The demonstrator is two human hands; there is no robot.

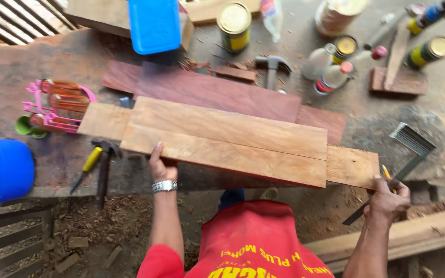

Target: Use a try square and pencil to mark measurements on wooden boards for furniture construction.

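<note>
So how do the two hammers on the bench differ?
The yellow-handled hammer lies at the near edge beside the left hand, overhanging the bench; the steel hammer lies farther back near the bottles. The first has a yellow grip, the second a bare grey one. Both lie flat, untouched.
</note>
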